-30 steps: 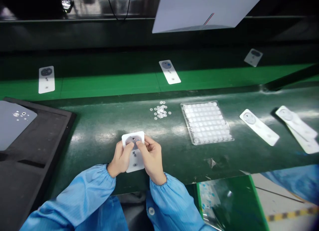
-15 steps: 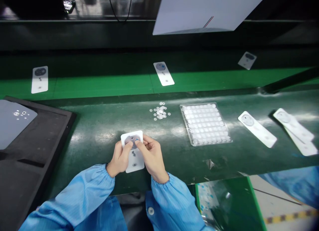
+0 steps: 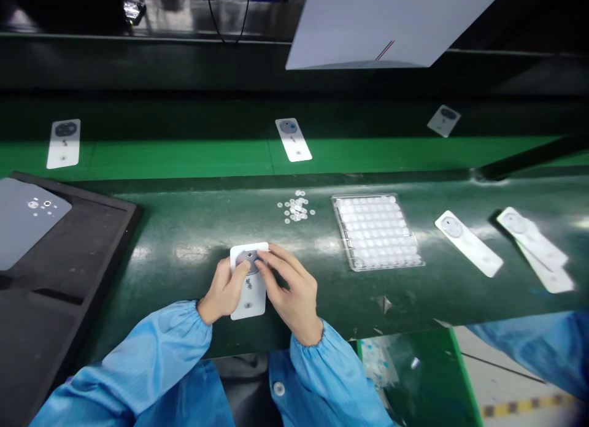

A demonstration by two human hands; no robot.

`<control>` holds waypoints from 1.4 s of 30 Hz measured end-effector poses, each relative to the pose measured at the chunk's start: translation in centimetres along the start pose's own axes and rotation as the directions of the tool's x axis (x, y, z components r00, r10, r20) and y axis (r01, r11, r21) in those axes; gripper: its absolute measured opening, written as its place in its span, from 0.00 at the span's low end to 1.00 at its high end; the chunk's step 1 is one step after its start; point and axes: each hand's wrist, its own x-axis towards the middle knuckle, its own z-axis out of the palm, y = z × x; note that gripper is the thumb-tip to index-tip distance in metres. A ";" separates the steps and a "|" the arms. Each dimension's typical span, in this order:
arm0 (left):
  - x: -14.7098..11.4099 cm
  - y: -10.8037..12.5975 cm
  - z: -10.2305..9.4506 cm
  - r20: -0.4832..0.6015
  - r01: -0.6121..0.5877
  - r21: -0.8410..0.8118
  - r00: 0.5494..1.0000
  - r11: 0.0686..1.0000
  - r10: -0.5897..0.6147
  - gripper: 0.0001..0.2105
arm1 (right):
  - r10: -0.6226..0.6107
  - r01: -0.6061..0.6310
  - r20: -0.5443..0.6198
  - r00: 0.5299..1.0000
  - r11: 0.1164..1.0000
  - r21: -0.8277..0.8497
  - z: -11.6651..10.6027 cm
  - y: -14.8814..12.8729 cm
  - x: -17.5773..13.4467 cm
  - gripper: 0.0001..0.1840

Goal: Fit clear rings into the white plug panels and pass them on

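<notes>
My left hand (image 3: 223, 292) grips the left side of a white phone back cover (image 3: 249, 299), its thumb lying on the grey round camera area. This cover is held tilted up above the green bench, dark lettering below the circle. At the circle's right edge, the thumb and index finger of my right hand (image 3: 294, 295) come together in a pinch. Whatever lies between those fingertips is too small to make out. Beyond my hands, small clear discs (image 3: 297, 209) are scattered in a loose pile on the bench.
A clear plastic tray (image 3: 420, 265) with rows of white round pieces stands right of the discs. More white covers (image 3: 469, 243) lie farther right. On the left is a black tray (image 3: 108, 209) bearing a grey sheet. Covers (image 3: 293, 142) lie on the green belt behind. Another person's blue sleeve (image 3: 538, 347) shows at right.
My right hand has shifted right and turned, its thumb and index finger now pinching at the circle's edge. The covers on the belt have moved slightly left.
</notes>
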 end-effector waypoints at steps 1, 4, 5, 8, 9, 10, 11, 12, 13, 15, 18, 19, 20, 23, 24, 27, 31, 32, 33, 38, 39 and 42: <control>0.0 0.1 0.0 0.010 0.002 -0.001 1.000 1.000 -0.002 0.19 | -0.033 0.033 -0.005 0.999 0.999 -0.033 -0.1 0.1 0.1 0.11; 0.0 0.4 0.0 0.019 0.011 -0.007 1.000 1.000 -0.010 0.18 | -0.080 0.080 0.005 0.997 0.992 -0.102 -0.1 0.2 0.2 0.10; 0.0 0.5 0.0 0.021 0.015 -0.006 1.000 1.000 -0.015 0.17 | -0.079 0.081 0.017 0.997 0.990 -0.115 0.0 0.2 0.2 0.10; 0.1 0.9 0.1 0.024 0.030 -0.001 0.999 1.000 -0.030 0.16 | -0.039 0.045 0.053 0.998 0.993 -0.112 0.2 0.2 0.1 0.10; 0.1 0.9 0.1 0.022 0.032 -0.004 0.999 0.999 -0.032 0.16 | -0.022 0.028 0.062 0.998 0.995 -0.099 0.3 0.3 0.1 0.10; 0.1 1.0 0.1 0.019 0.036 -0.009 0.999 0.999 -0.036 0.16 | -0.008 0.014 0.072 0.997 0.996 -0.085 0.3 0.3 0.1 0.10; 0.0 1.0 0.1 0.016 0.044 -0.017 0.999 0.999 -0.044 0.15 | 0.006 0.000 0.081 0.997 0.998 -0.069 0.3 0.3 0.0 0.10; 0.0 0.9 0.2 0.008 0.060 -0.030 0.998 0.998 -0.060 0.15 | 0.018 -0.014 0.088 0.996 0.999 -0.051 0.4 0.3 0.1 0.10; 0.0 0.8 0.2 -0.010 0.084 -0.047 0.996 0.995 -0.085 0.15 | 0.033 -0.030 0.090 0.995 0.999 -0.026 0.4 0.2 0.1 0.09; -0.1 0.6 0.3 -0.099 0.164 -0.097 0.980 0.982 -0.173 0.14 | 0.074 -0.079 0.081 0.994 0.996 0.049 0.5 -0.1 0.3 0.08; 0.0 0.6 0.4 -0.196 0.308 -0.233 0.914 0.923 -0.354 0.15 | 0.174 -0.184 0.063 0.983 0.962 0.202 0.5 -0.5 0.6 0.06; 0.1 0.8 0.5 -0.154 0.346 -0.290 0.903 0.892 -0.400 0.16 | 0.206 -0.213 0.051 0.977 0.944 0.253 0.3 -0.6 0.7 0.06; 0.2 1.0 0.5 -0.081 0.376 -0.342 0.901 0.861 -0.425 0.18 | 0.240 -0.239 0.033 0.970 0.925 0.297 0.0 -0.5 0.6 0.06; 0.5 2.2 0.6 0.127 0.414 -0.432 0.907 0.801 -0.401 0.22 | 0.406 -0.336 -0.134 0.904 0.868 0.365 -3.3 1.2 -0.9 0.08; 0.6 2.6 0.6 0.146 0.412 -0.442 0.909 0.797 -0.389 0.23 | 0.482 -0.388 -0.232 0.845 0.850 0.355 -5.2 2.2 -2.1 0.09; 0.8 3.3 0.7 0.133 0.407 -0.436 0.911 0.802 -0.390 0.23 | 0.597 -0.602 -0.566 0.569 0.771 0.207 -12.9 6.4 -7.6 0.17; 0.9 3.3 0.8 0.125 0.412 -0.424 0.909 0.807 -0.398 0.23 | 0.659 -0.877 -0.585 0.473 0.415 -0.242 -21.7 10.6 -15.6 0.15; 0.9 3.3 0.8 0.121 0.412 -0.423 0.908 0.807 -0.401 0.22 | 0.644 -0.874 -0.591 0.485 0.346 -0.341 -22.5 10.8 -16.5 0.13; 0.9 3.2 0.8 0.116 0.412 -0.420 0.908 0.808 -0.403 0.22 | 0.595 -0.849 -0.607 0.526 0.321 -0.421 -22.5 10.8 -16.7 0.13; 1.0 3.3 0.9 0.106 0.388 -0.387 0.920 0.836 -0.378 0.22 | 0.292 -0.465 -0.396 0.870 0.752 -0.467 -14.5 8.2 -8.6 0.16; 1.0 3.3 0.8 0.106 0.385 -0.381 0.921 0.840 -0.374 0.22 | 0.276 -0.370 -0.273 0.921 0.837 -0.403 -12.2 7.8 -6.0 0.14; 1.0 3.2 0.7 0.107 0.381 -0.377 0.923 0.844 -0.369 0.21 | 0.143 -0.135 0.011 0.990 0.955 -0.264 -6.1 7.8 1.0 0.14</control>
